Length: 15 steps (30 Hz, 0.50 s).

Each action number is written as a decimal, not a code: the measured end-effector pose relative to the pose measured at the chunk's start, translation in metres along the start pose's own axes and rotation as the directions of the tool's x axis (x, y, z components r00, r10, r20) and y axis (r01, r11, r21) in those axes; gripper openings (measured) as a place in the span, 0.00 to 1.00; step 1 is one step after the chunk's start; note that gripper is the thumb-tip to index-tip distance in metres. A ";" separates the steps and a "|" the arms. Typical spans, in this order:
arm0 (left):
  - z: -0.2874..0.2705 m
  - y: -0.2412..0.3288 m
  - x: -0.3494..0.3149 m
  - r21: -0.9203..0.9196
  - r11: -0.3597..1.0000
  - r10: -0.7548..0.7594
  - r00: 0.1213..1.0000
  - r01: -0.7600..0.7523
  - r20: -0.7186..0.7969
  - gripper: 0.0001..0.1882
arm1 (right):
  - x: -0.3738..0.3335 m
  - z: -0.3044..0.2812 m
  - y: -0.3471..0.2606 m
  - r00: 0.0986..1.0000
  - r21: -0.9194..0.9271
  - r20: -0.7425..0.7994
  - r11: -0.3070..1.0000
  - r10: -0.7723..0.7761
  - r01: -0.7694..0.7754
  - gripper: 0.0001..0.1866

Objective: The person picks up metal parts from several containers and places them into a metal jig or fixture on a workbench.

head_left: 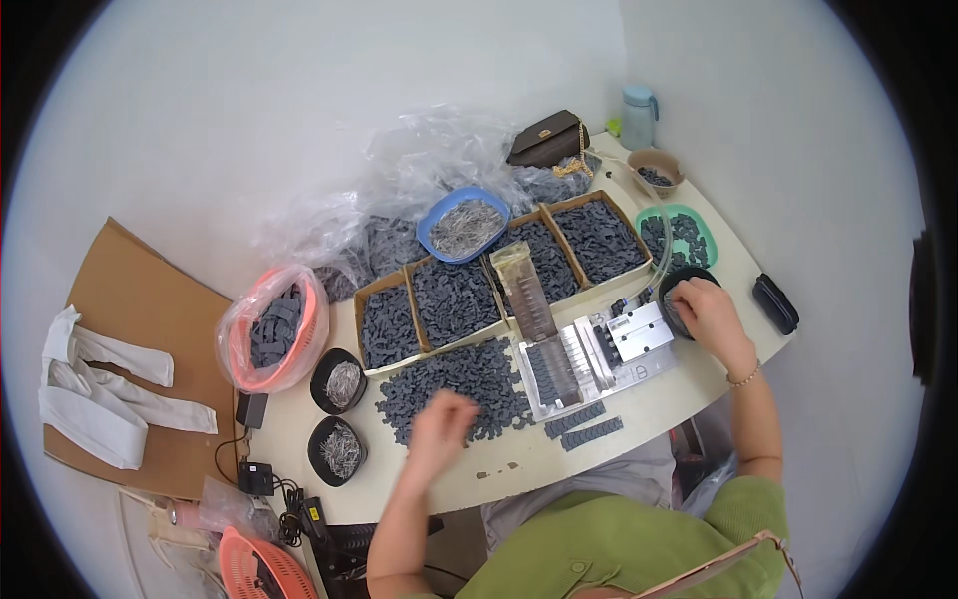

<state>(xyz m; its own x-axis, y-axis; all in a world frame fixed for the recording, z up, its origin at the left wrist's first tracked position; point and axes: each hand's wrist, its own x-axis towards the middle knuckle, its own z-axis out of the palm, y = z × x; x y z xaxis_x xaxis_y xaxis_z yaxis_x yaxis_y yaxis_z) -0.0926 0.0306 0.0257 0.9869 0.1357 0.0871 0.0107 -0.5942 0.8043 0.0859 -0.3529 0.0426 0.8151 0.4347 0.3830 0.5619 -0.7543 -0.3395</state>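
My left hand (442, 429) hovers at the near edge of a loose pile of small dark grey plastic pieces (444, 384), fingers curled together; what they hold, if anything, is too small to name. At the right, my right hand (709, 311) dips its bent fingers over the rim of a black bowl (671, 292); the fingertips and whatever they pinch are hidden. Between the hands sits a metal fixture (639, 331) with a clear upright holder (526, 295) on it. Two joined strips of grey pieces (592, 432) lie at the table's front edge.
Cardboard boxes (454, 304) of grey pieces line the back, with a blue basin (463, 225) of metal pins on them. Two black bowls of pins (339, 381) and a pink basket (271, 329) stand left. A green tray (679, 237), black pouch (774, 303) and blue jug (639, 117) are right.
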 end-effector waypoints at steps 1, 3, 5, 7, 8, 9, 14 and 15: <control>0.029 0.004 0.008 -0.120 0.987 0.108 0.994 -0.103 0.031 0.03 | 0.004 0.004 -0.004 1.000 0.031 -0.009 0.999 -0.024 0.024 0.04; 0.070 0.020 0.022 -0.175 0.974 0.166 0.980 -0.145 0.113 0.03 | 0.006 0.010 -0.014 0.990 0.117 -0.047 0.984 -0.132 0.137 0.04; 0.089 0.029 0.033 -0.032 0.953 0.303 0.951 -0.302 0.054 0.04 | 0.008 0.014 -0.028 0.974 0.182 -0.051 0.957 -0.219 0.225 0.04; 0.098 0.031 0.042 0.236 0.832 0.514 0.858 -0.501 0.010 0.06 | 0.006 0.018 -0.044 0.959 0.229 -0.018 0.933 -0.281 0.278 0.04; 0.101 0.031 0.041 0.253 0.836 0.499 0.867 -0.487 0.018 0.07 | 0.005 0.021 -0.051 0.951 0.252 0.004 0.921 -0.309 0.299 0.05; 0.100 0.032 0.040 0.294 0.813 0.519 0.854 -0.503 0.027 0.07 | 0.005 0.025 -0.059 0.941 0.278 0.024 0.906 -0.339 0.319 0.06; 0.098 0.034 0.027 0.466 0.673 0.592 0.796 -0.574 0.127 0.13 | -0.004 0.066 -0.083 0.858 0.282 0.053 0.832 -0.511 0.478 0.08; 0.098 0.034 0.022 0.489 0.653 0.590 0.793 -0.579 0.150 0.16 | -0.004 0.073 -0.087 0.835 0.262 0.040 0.813 -0.548 0.521 0.08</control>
<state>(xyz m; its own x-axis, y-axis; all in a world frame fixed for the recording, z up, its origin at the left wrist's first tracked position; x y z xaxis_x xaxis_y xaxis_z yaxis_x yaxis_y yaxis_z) -0.0547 -0.0647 -0.0024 0.8131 -0.3624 0.4555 -0.4854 -0.8541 0.1870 0.0436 -0.2531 0.0084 0.3786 0.7964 0.4716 0.9180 -0.2581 -0.3012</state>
